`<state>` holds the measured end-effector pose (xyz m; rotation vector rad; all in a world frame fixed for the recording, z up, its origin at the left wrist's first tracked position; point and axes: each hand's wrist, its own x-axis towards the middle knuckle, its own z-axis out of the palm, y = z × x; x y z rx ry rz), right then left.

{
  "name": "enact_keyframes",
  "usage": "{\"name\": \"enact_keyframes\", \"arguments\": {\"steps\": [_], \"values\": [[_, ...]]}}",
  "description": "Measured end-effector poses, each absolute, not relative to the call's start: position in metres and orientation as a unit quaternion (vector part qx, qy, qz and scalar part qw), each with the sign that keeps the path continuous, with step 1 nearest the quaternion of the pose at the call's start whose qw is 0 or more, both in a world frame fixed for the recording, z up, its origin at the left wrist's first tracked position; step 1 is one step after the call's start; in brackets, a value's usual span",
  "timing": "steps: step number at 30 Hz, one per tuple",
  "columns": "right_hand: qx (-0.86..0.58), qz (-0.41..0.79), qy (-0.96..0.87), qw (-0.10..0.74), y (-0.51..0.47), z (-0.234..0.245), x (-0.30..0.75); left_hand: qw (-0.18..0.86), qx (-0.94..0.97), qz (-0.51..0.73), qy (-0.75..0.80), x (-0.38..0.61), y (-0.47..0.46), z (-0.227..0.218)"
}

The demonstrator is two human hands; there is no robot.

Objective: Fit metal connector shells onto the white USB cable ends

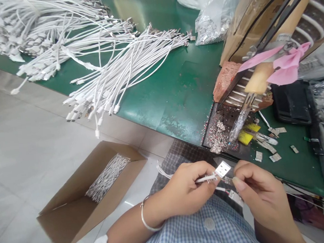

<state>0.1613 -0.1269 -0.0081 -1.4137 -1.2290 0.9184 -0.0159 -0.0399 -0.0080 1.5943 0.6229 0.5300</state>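
Observation:
My left hand is closed around thin white cables, whose ends stick out past my thumb toward a small white USB connector. My right hand pinches a small metal connector shell right beside that plug, fingers curled. Both hands meet just over my lap, in front of the green table's edge. A white bangle circles my left wrist. Another cable end with a bare plug hangs under my right fingers.
Big heaps of white cables cover the table's left. A soldering stand with a brick, a metal tray of solder scraps and loose metal shells lies at right. An open cardboard box with cables stands on the tiled floor.

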Motion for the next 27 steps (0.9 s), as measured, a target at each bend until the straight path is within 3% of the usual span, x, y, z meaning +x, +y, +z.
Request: {"name": "enact_keyframes", "arguments": {"steps": [14,27], "values": [[-0.583,0.401,-0.483,0.516,-0.126,-0.010,0.161,0.636,0.684,0.238,0.265,-0.017,-0.041,-0.005],[-0.506,0.541,-0.392,0.546,-0.132,-0.027,0.162,0.708,0.623,0.203,0.263,-0.018,-0.041,-0.006]]}}
